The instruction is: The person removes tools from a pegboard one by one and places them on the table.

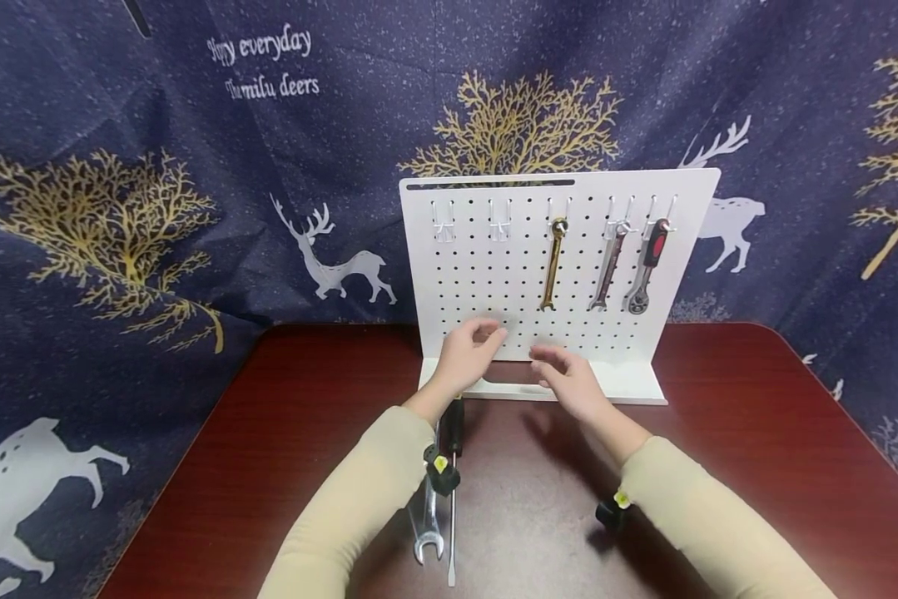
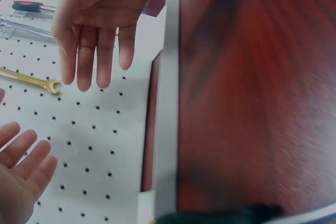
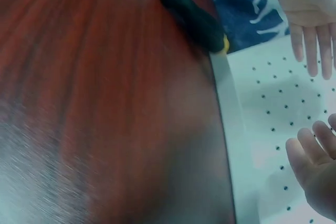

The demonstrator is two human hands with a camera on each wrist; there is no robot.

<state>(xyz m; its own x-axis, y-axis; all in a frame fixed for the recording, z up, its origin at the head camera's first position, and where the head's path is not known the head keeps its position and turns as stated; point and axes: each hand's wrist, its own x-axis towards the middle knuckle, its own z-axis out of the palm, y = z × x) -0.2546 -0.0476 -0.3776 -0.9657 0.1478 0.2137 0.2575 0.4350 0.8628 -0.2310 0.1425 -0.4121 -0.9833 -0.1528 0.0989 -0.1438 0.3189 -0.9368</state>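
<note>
White pegboard [image 1: 486, 287] stands on the dark red tabletop [image 1: 523, 532], a golden wrench [image 1: 553, 270], a silver wrench [image 1: 608, 269] and a red-and-black ratchet [image 1: 654, 245] hanging across its middle and right. Left hand [image 1: 468, 353] and right hand [image 1: 571, 383] are held apart in front of the board's lower part, each grip wide and relaxed. Beside the left sleeve [image 1: 369, 495], a black-handled screwdriver [image 1: 455, 431] and a steel wrench [image 1: 430, 532] lie side by side
</note>
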